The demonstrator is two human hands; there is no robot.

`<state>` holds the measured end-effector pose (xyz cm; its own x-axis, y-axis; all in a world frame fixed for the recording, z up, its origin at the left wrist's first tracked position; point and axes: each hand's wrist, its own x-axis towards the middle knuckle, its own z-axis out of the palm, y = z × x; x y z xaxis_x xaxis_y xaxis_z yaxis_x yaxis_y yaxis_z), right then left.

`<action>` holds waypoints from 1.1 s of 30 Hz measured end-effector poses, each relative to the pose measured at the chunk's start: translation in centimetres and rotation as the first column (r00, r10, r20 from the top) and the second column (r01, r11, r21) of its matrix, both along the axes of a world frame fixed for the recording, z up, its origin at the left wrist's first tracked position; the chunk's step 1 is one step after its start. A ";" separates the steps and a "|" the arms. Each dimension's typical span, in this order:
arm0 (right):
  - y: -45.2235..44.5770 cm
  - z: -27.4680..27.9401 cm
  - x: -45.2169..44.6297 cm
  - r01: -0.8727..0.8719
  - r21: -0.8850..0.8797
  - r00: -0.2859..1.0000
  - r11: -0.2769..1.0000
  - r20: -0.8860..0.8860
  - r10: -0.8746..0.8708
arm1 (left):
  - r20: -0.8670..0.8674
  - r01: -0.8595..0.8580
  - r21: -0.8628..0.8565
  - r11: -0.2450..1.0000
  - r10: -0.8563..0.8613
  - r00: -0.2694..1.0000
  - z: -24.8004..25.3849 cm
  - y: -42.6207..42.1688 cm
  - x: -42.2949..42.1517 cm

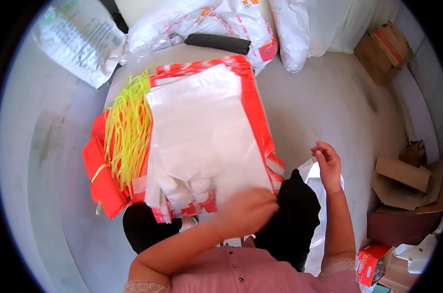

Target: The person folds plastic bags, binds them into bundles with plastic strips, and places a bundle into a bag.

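A tall stack of white plastic bags (202,122) lies over red bags (253,97), its lower edge crumpled near my knees. My left hand (248,210) reaches across my body to the stack's lower right corner. Motion blurs that hand; its fingers look curled, and whether they hold anything is unclear. Off to the right of the stack, my right hand (327,158) is raised with loosely bent, parted fingers and nothing in them. A bundle of yellow-green ties (128,132) rests along the stack's left side, on folded red material (104,180).
A black rolled object (217,43) lies behind the stack, before white printed sacks (168,29). Another sack (82,44) stands at the upper left. Cardboard boxes (383,51) are at the upper right, with an open carton (402,183) and a red box (373,261) lower down.
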<state>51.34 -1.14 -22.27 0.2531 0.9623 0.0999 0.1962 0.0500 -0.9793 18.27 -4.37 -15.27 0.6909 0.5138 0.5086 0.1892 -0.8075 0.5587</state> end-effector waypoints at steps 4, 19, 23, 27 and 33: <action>2.0 8.0 -8.8 -0.394 0.038 0.866 0.919 0.350 0.357 | -0.268 -0.577 0.155 0.802 0.596 0.757 2.5 4.7 -7.9; 6.9 7.7 -24.0 -0.498 -0.164 0.595 0.851 0.650 0.473 | -0.378 -0.622 0.008 0.783 0.578 0.723 0.5 7.0 -16.0; 7.0 8.7 -24.1 -0.550 -0.087 0.552 0.830 0.709 0.439 | -0.421 -0.662 0.030 0.749 0.610 0.672 1.1 6.5 -15.9; 7.7 9.0 -24.2 -0.603 -0.132 0.503 0.787 0.703 0.503 | -0.434 -0.669 -0.008 0.743 0.600 0.672 2.1 6.2 -16.2; 7.3 9.0 -24.5 -0.632 -0.126 0.463 0.765 0.730 0.503 | -0.455 -0.674 0.021 0.738 0.608 0.651 2.1 6.2 -16.0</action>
